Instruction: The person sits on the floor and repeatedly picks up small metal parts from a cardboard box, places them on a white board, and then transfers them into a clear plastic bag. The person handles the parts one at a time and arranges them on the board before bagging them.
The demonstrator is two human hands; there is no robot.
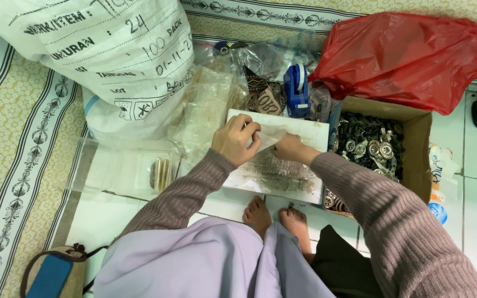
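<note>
I see my left hand (236,138) and right hand (289,148) both pinched shut on a small clear bag (271,134). They hold it over the white board (305,132), so spills land there, with the box of metal parts (415,132) close by.

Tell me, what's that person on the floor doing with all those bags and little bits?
A person sits on the floor, both hands working at a small clear plastic bag. The left hand pinches its edge and the right hand grips it from the other side, above a white board strewn with tiny dark pieces. Beside it sits a cardboard box of round metal parts, with a red plastic bag and a big white sack behind.
</note>
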